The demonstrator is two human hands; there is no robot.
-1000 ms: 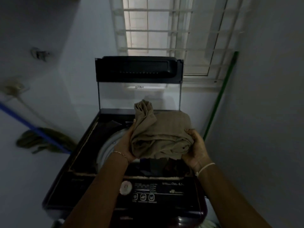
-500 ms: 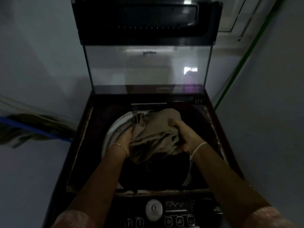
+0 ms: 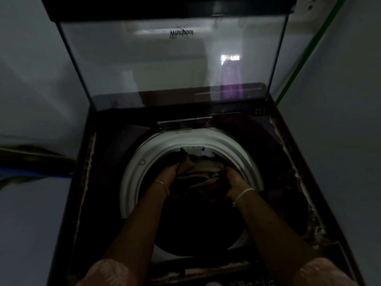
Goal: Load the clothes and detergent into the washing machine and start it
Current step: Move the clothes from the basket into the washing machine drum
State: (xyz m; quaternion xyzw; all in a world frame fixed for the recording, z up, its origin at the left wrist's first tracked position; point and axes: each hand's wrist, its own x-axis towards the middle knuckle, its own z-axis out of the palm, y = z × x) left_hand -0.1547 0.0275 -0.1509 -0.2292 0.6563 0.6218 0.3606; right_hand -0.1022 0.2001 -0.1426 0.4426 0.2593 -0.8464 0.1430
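The dark top-loading washing machine (image 3: 86, 182) fills the view, its glass lid (image 3: 144, 65) standing upright at the back. Both my arms reach down through the white drum ring (image 3: 132, 174). A bundle of tan clothes (image 3: 203, 169) sits inside the drum between my hands. My left hand (image 3: 170, 174) grips its left side and my right hand (image 3: 234, 180) grips its right side. The drum below the bundle is dark and its contents are hidden. No detergent is visible.
Pale walls stand close on both sides. A green pole (image 3: 299, 58) leans in the right corner. A blue handle (image 3: 31, 174) with dark cloth (image 3: 31, 155) draped over it lies at the left. A closed compartment flap (image 3: 184, 122) sits behind the drum opening.
My hands have lowered the tan bundle from above the machine into the drum. The view has tilted down and closer, so the control panel has dropped out of sight.
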